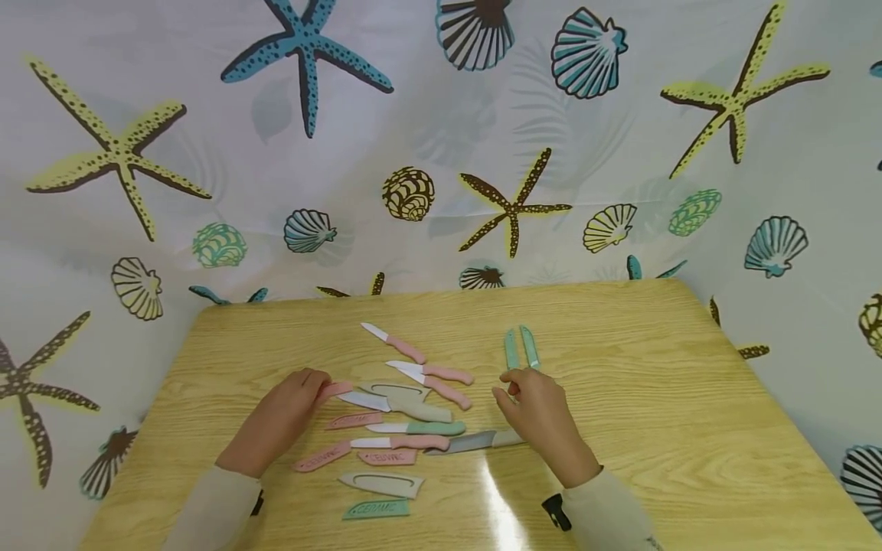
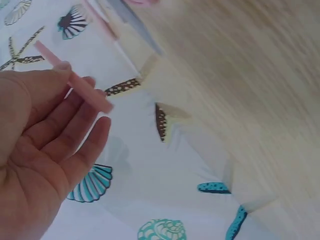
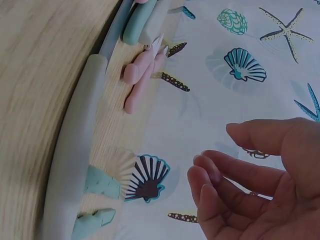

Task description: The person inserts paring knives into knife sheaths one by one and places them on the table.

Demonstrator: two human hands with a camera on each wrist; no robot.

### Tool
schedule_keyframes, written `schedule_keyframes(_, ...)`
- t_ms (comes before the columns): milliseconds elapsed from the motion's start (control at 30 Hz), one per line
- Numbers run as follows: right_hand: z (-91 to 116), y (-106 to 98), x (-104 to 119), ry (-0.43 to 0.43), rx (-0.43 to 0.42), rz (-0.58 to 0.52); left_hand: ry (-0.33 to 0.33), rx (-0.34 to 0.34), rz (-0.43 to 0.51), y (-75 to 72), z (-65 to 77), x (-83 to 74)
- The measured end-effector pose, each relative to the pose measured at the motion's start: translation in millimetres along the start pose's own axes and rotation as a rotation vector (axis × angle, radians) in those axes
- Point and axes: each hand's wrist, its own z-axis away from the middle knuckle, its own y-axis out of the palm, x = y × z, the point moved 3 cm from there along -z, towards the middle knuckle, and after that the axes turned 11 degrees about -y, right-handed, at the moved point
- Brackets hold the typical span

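In the head view my left hand is at the left of the knives. It pinches a pink knife sheath between thumb and fingers, seen edge-on in the left wrist view. My right hand has loosely bent fingers, thumb apart from them, and holds nothing. Beyond its fingers lie two green sheaths. Under its wrist side, a grey-bladed knife with a cream handle is partly hidden in the head view. A cream-handled knife with a white blade lies close to my left hand, beside a pink sheath.
Pink-handled knives lie toward the back, with bare blades. Nearer are a green-handled knife, another pink-handled knife, a cream sheath and a green sheath. A patterned cloth hangs behind the wooden table.
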Motion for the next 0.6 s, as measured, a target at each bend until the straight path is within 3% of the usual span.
schedule_keyframes(167, -14, 18, 10, -0.021, 0.06, -0.017, 0.04, -0.067, 0.078, -13.3, -6.6, -12.0)
schedule_keyframes(433, -32, 57, 20, -0.112, 0.117, -0.015, 0.119, -0.153, 0.126, -29.6, -13.1, -29.6)
schedule_keyframes(600, -35, 74, 19, -0.136, 0.131, 0.038, 0.124, -0.154, 0.122, -33.9, -14.1, -34.2)
